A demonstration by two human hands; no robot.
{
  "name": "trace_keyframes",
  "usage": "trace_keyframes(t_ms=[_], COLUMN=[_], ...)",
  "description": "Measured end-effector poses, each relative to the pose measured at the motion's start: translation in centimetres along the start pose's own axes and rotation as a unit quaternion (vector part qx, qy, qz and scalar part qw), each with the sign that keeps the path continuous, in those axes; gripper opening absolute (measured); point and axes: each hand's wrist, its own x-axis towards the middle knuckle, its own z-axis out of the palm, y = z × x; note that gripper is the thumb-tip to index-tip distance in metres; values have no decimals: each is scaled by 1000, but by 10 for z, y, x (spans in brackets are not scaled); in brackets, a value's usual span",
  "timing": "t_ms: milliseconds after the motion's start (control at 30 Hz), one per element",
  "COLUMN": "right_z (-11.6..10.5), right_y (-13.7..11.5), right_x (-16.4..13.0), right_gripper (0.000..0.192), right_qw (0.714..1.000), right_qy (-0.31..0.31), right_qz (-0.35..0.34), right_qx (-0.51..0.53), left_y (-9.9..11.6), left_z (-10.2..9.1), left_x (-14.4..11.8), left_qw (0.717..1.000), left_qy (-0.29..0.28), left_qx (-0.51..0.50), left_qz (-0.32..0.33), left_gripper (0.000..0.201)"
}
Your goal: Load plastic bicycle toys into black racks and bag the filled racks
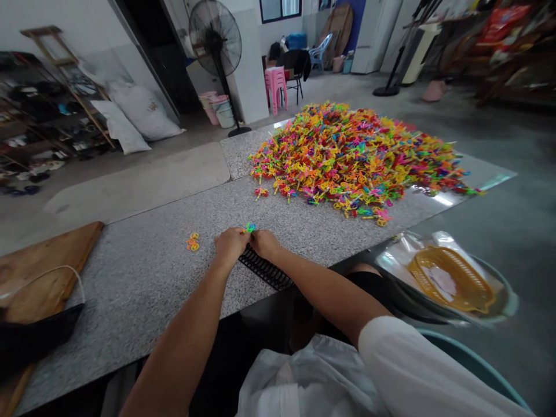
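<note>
My left hand (pixel 231 243) and my right hand (pixel 265 244) meet at the far end of a black slotted rack (pixel 267 267) on the speckled grey tabletop. Between my fingertips shows a small plastic piece (pixel 249 227) in green, blue and orange. The fingers of both hands are closed around it, though the exact grip is partly hidden. Left of my hands lies a small yellow and orange plastic toy (pixel 193 241), shaped with round loops like wheels. Farther off on the tabletop, a large heap of similar colourful plastic pieces (pixel 347 156) is spread.
A wooden board (pixel 82 249) and a black bag (pixel 43 330) are at the left. To my right, a yellow basket (pixel 486 295) and clear plastic bags rest in a basin (pixel 512 304). A standing fan (pixel 215 37) and pink stools (pixel 275 87) stand beyond the table.
</note>
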Motion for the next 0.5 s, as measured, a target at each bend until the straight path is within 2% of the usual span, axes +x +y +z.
trace_keyframes(t_ms=[100, 167, 267, 333, 367, 400, 433, 500], right_z=[-1, -5, -25, -46, -58, -70, -81, -98], right_y=[-4, -5, 6, 25, 37, 50, 64, 87], right_x=[-4, -4, 4, 18, 27, 36, 46, 63], right_gripper=[40, 35, 23, 23, 25, 27, 26, 38], right_qw=[1000, 1000, 993, 982, 979, 980, 978, 968], right_qy=[3, -6, -82, -126, -117, -81, -4, 76], right_qz=[3, -2, 14, 73, 111, 143, 193, 237], right_qx=[1, 11, 80, 124, 125, 109, 78, 38], left_y=[0, -8, -39, -68, -83, -96, -108, -123], left_z=[1, 1, 1, 7, 12, 19, 26, 42], left_x=[-4, -9, -24, -40, -49, -58, -66, -76], left_qw=[1000, 996, 973, 948, 940, 935, 934, 941], left_qy=[17, 33, 80, 115, 132, 136, 126, 90], left_qx=[-25, -83, -213, -293, -314, -328, -334, -326], left_qz=[1, 11, 41, 38, 30, 20, 12, 11], left_gripper=[38, 42, 54, 54, 53, 53, 52, 47])
